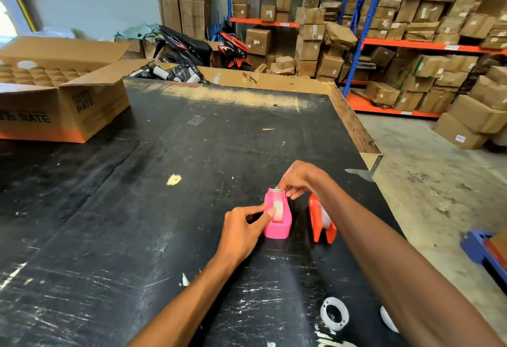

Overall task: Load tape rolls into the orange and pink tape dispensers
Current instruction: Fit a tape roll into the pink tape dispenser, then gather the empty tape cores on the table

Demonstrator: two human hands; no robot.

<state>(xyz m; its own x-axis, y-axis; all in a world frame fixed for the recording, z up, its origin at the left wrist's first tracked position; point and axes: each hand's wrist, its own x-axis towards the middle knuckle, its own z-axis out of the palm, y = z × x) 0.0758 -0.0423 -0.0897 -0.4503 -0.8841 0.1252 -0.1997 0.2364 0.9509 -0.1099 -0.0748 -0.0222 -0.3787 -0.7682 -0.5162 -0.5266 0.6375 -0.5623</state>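
Orange dispenser (pixel 319 219) half behind right forearm (pixel 384 250)

A worn black worktable (pixel 170 237), scratched white in many places, carries everything. Just right of its centre, the pink plastic tape dispenser (pixel 277 223) stands upright with a clear tape roll in it; at its 3 o'clock, just beside it, stands the orange plastic tape dispenser (pixel 321 220). At 6 o'clock from the orange one, near the table's front edge, a white ring-shaped tape core (pixel 334 313) lies flat. At the table's 10 o'clock sits an open brown cardboard box (pixel 63 105).
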